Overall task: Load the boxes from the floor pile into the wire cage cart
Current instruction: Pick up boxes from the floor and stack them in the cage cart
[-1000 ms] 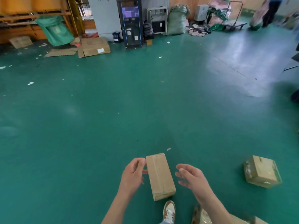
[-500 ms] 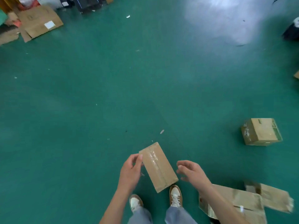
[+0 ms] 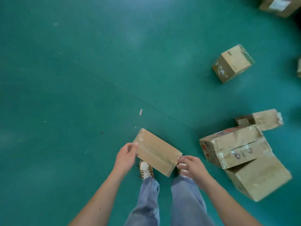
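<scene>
- The left hand [image 3: 127, 154] pinches the left end of the taped box [image 3: 156, 152].
- The right hand [image 3: 191, 166] grips its right end with curled fingers.
- The box is held tilted above a shoe [image 3: 145, 170].
- The floor pile [image 3: 236, 149] lies just to the right on the green floor [image 3: 65, 79], with a cube box [image 3: 232, 62] well apart beyond it.

Teal floor [image 3: 81, 79], pale paper scrap [image 3: 140, 112], white-and-tan shoe [image 3: 145, 170], blue jeans [image 3: 147, 203]

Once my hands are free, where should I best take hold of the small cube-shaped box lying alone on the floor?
Probably from above, a palm on each of two opposite side faces of the small box. It stands apart on the green floor, every side looks free, and no handle shows.
</scene>
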Action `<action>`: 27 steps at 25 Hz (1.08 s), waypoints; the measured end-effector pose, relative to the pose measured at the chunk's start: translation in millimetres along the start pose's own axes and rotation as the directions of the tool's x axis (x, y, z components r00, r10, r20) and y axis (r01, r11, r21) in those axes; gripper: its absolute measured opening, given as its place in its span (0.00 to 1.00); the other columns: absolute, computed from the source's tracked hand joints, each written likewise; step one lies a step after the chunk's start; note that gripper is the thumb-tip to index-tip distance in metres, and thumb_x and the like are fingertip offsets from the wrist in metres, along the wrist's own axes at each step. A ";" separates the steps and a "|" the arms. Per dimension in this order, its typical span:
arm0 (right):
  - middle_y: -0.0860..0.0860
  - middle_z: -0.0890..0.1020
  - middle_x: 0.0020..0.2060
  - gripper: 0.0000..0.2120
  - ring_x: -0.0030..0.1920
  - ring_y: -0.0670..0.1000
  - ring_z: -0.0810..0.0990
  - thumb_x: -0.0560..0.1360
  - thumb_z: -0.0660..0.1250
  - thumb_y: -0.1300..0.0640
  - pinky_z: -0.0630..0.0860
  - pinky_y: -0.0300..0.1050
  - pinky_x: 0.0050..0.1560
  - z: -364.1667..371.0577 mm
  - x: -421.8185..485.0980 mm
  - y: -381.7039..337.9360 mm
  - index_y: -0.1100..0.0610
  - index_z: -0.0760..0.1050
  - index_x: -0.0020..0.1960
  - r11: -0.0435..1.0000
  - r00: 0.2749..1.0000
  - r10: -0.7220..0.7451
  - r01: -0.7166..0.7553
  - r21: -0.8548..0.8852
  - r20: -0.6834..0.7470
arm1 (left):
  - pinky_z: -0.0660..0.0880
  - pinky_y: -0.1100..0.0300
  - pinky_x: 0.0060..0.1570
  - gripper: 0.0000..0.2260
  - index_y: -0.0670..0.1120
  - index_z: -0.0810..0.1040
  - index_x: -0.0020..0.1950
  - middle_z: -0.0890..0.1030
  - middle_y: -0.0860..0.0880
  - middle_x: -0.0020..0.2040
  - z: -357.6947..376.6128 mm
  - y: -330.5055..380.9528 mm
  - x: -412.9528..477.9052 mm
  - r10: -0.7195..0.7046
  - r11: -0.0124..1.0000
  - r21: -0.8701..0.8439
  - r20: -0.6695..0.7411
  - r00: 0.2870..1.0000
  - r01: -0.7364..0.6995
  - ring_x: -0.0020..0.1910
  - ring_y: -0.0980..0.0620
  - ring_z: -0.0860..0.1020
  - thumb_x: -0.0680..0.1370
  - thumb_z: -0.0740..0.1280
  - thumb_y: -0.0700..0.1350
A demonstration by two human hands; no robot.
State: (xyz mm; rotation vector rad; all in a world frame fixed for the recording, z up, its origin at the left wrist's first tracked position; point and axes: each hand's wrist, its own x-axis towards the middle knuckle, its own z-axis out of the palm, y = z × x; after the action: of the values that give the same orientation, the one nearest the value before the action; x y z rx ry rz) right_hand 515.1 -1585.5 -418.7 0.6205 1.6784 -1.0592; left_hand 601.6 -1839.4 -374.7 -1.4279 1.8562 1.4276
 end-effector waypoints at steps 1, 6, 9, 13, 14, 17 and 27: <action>0.55 0.84 0.48 0.07 0.46 0.52 0.83 0.80 0.64 0.61 0.76 0.48 0.45 7.4 17.4 17.4 0.60 0.80 0.54 0.998 0.998 0.051 -0.049 0.049 -0.025 | 0.78 0.43 0.59 0.12 0.51 0.79 0.51 0.84 0.52 0.47 7.1 -10.6 25.5 -0.005 0.999 0.043 0.028 1.000 0.003 0.51 0.50 0.83 0.83 0.61 0.57; 0.54 0.83 0.43 0.09 0.43 0.51 0.81 0.79 0.62 0.61 0.74 0.47 0.43 34.0 94.6 95.9 0.57 0.79 0.43 0.977 0.972 0.202 -0.191 0.093 -0.122 | 0.76 0.44 0.63 0.17 0.47 0.79 0.57 0.82 0.48 0.58 39.6 -75.2 130.4 -0.081 0.962 0.269 0.114 0.990 0.048 0.58 0.46 0.80 0.83 0.59 0.59; 0.52 0.80 0.38 0.09 0.39 0.49 0.79 0.79 0.62 0.60 0.72 0.44 0.39 45.5 149.6 128.1 0.55 0.77 0.41 0.974 0.968 0.225 -0.226 0.007 -0.115 | 0.73 0.48 0.65 0.21 0.44 0.77 0.63 0.81 0.45 0.63 60.4 -107.7 189.8 -0.105 0.912 0.407 0.089 0.990 0.060 0.61 0.43 0.78 0.83 0.58 0.58; 0.53 0.81 0.35 0.09 0.39 0.52 0.77 0.77 0.64 0.61 0.73 0.46 0.41 54.0 220.2 158.6 0.59 0.80 0.40 0.968 0.960 0.218 -0.236 -0.087 -0.175 | 0.68 0.49 0.68 0.24 0.40 0.70 0.73 0.74 0.42 0.71 90.2 -138.0 254.0 -0.066 0.859 0.512 0.076 0.995 0.018 0.69 0.42 0.73 0.84 0.58 0.55; 0.54 0.81 0.36 0.09 0.40 0.53 0.78 0.77 0.64 0.61 0.75 0.47 0.43 54.8 230.5 159.7 0.61 0.80 0.41 0.966 0.954 0.218 -0.240 -0.092 -0.205 | 0.68 0.47 0.69 0.25 0.41 0.68 0.75 0.73 0.42 0.72 94.1 -143.0 267.0 -0.049 0.856 0.517 0.062 0.997 0.010 0.69 0.41 0.73 0.84 0.59 0.56; 0.55 0.82 0.43 0.07 0.49 0.58 0.81 0.77 0.63 0.61 0.77 0.50 0.53 58.9 263.1 170.2 0.61 0.78 0.50 0.963 0.926 0.243 -0.266 -0.044 -0.288 | 0.70 0.43 0.68 0.26 0.43 0.66 0.76 0.70 0.42 0.71 106.9 -158.1 302.6 -0.021 0.851 0.525 0.007 1.000 0.014 0.67 0.40 0.73 0.82 0.61 0.57; 0.50 0.78 0.49 0.12 0.51 0.52 0.78 0.77 0.65 0.61 0.79 0.53 0.56 34.8 269.3 171.9 0.58 0.75 0.61 0.939 0.922 0.336 -0.312 0.147 -0.190 | 0.75 0.46 0.58 0.24 0.43 0.71 0.68 0.74 0.41 0.62 111.3 -140.3 313.4 -0.040 0.748 0.661 -0.058 0.998 0.069 0.51 0.41 0.76 0.80 0.64 0.59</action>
State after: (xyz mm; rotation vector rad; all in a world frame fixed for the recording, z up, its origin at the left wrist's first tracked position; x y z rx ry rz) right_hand 574.3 -1556.4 -733.2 1.0810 1.6294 -0.8748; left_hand 570.7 -1884.6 -731.5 -1.1206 2.0285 0.5806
